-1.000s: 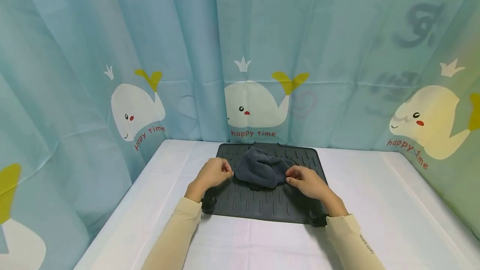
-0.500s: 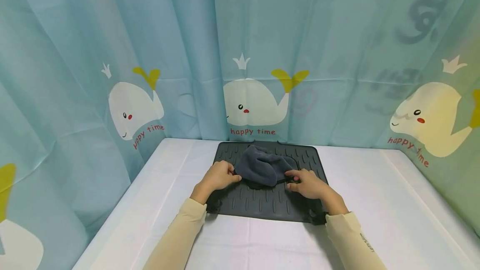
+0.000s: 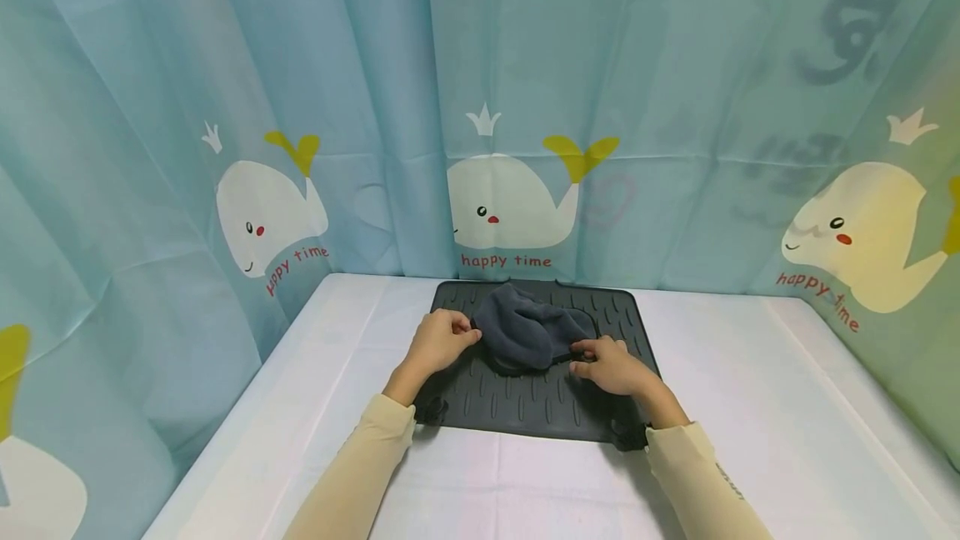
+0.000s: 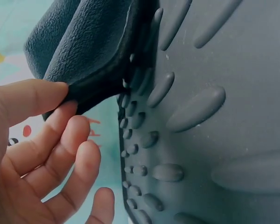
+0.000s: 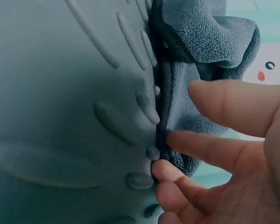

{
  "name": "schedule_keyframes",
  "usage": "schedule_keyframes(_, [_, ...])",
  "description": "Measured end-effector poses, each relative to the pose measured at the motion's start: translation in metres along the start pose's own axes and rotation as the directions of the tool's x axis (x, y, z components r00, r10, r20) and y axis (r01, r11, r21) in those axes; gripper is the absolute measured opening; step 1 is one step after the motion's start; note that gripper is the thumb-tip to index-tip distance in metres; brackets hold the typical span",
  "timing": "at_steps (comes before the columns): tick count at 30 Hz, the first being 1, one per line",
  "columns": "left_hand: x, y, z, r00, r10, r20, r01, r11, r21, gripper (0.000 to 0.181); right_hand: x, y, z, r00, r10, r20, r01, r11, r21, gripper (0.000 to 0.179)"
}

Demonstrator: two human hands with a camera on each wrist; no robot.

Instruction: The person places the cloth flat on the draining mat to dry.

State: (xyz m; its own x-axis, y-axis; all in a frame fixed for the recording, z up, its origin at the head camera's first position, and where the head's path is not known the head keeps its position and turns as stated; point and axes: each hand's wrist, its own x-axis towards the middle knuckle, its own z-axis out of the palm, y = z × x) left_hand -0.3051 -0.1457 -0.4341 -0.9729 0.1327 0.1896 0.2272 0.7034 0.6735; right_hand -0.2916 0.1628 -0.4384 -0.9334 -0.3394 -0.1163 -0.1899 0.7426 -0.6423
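A crumpled dark grey plush cloth with a black trimmed edge lies bunched on a black ridged mat. In the head view my left hand is at the cloth's left end. Seen from the left wrist, its thumb and forefinger pinch the black edge of the cloth, raised off the mat; the other fingers are loosely bent. My right hand is at the cloth's lower right edge. In the right wrist view its thumb and forefinger stand apart, and fingertips touch the trimmed edge of the cloth.
The mat lies on a white-covered table, near its back edge. A blue-green curtain printed with whales hangs close behind and along both sides. A dark strap sits at the right wrist.
My left hand has moved right and now pinches the cloth's left edge. My right thumb and forefinger have spread apart near the right edge. The cloth's left end has risen slightly.
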Motion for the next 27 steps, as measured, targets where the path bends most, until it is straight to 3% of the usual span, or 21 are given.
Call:
schedule_keyframes(8, [0.002, 0.0, -0.001, 0.996, -0.046, -0.077, 0.046, 0.999, -0.008, 0.013, -0.001, -0.003, -0.004, 0.999, 0.034, -0.004, -0.034, 0.997, 0.073, 0.048])
schedule_keyframes(14, [0.003, -0.002, -0.003, 0.99, -0.087, -0.107, 0.086, 0.996, -0.018, 0.013, -0.009, -0.002, -0.021, 0.998, 0.052, -0.021, -0.05, 0.994, 0.098, 0.051])
schedule_keyframes(19, [0.003, -0.004, -0.008, 0.987, -0.109, -0.116, 0.106, 0.994, -0.03, 0.013, -0.015, 0.003, -0.036, 0.997, 0.069, -0.034, -0.063, 0.985, 0.163, 0.053])
schedule_keyframes(27, [0.004, -0.008, -0.009, 0.985, -0.137, -0.105, 0.135, 0.99, -0.027, 0.016, -0.015, 0.01, -0.04, 0.992, 0.094, -0.083, -0.081, 0.987, 0.142, 0.059])
